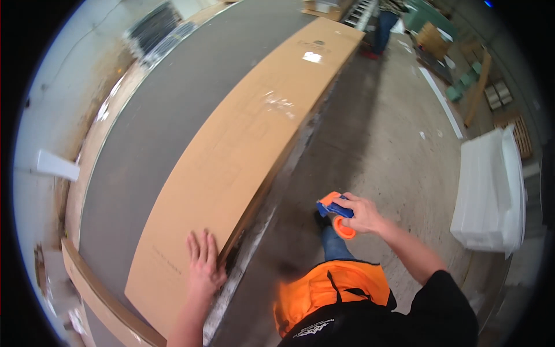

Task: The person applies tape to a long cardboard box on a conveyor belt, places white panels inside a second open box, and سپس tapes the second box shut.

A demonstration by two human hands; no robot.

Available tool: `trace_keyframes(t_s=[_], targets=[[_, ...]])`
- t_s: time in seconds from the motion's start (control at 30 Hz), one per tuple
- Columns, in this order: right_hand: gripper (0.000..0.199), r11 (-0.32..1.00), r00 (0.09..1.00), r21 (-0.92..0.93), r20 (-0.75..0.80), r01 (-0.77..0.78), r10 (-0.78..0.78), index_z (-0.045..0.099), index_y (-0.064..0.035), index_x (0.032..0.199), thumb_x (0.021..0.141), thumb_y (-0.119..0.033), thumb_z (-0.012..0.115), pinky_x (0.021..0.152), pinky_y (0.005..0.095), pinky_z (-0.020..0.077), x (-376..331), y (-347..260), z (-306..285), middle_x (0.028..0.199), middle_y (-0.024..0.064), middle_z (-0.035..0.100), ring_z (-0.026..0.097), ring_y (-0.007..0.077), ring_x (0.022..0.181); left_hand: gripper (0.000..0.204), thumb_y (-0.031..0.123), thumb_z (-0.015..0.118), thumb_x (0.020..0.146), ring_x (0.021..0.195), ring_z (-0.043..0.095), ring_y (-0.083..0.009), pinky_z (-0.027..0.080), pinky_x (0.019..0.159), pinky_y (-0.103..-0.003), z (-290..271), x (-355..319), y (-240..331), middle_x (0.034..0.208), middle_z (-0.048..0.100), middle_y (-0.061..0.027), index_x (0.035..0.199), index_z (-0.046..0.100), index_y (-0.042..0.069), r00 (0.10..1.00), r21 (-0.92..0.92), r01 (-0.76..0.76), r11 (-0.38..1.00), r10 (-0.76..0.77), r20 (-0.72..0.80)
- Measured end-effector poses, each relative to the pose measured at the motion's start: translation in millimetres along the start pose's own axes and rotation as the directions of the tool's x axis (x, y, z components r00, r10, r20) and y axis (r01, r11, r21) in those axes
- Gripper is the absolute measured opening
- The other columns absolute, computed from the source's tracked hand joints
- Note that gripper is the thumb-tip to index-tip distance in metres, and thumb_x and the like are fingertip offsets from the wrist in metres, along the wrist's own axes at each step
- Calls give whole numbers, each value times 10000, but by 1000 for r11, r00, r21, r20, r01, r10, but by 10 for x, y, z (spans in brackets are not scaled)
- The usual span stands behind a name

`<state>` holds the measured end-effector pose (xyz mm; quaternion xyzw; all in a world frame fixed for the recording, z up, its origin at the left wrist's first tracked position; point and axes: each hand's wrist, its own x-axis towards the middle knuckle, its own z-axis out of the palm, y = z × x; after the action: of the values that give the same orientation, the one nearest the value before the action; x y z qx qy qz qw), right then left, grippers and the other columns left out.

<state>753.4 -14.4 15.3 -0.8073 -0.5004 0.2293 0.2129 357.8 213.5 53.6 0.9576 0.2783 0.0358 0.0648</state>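
Observation:
A long, flat brown cardboard box [225, 144] stretches diagonally from the near left to the far end of a grey tabletop [136, 133]. Shiny clear patches, which look like tape, and a small white label show on its upper face. My left hand [206, 265] lies on the box near its right edge, fingers extended and holding nothing. Out over the floor, to the right of the box and apart from it, my right hand [363, 215] grips an orange-and-blue tape gun [336, 207]. An orange round part of it hangs below my fingers.
Another long cardboard piece [101, 295] lies at the near left. A white wrapped block [488, 191] stands on the floor at right. A long white strip [442, 101] lies farther off. Beyond the box's far end stands another person [383, 32] beside a ladder [359, 14].

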Motion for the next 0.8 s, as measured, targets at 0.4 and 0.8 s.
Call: trace_keyframes(t_s=[0.4, 0.8], targets=[[427, 846, 905, -348, 287, 404, -314, 726, -155, 1102, 703, -245, 605, 811, 483, 551, 1535, -3347, 96, 989, 175, 720, 687, 376, 909, 588, 32, 680, 698, 1332, 491, -382, 291, 1177, -542, 166, -249, -161, 1354, 616, -71, 1281, 638, 91, 972, -135, -60, 989, 27, -235], [425, 840, 914, -380, 278, 388, -297, 721, -131, 1011, 609, -259, 661, 699, 462, 577, 434, -2073, 601, 906, 209, 633, 686, 402, 735, 500, 12, 683, 673, 1262, 580, -313, 317, 1176, -524, 235, -222, -107, 1247, 684, -70, 1165, 710, 96, 953, -124, -31, 992, -8, -302]])
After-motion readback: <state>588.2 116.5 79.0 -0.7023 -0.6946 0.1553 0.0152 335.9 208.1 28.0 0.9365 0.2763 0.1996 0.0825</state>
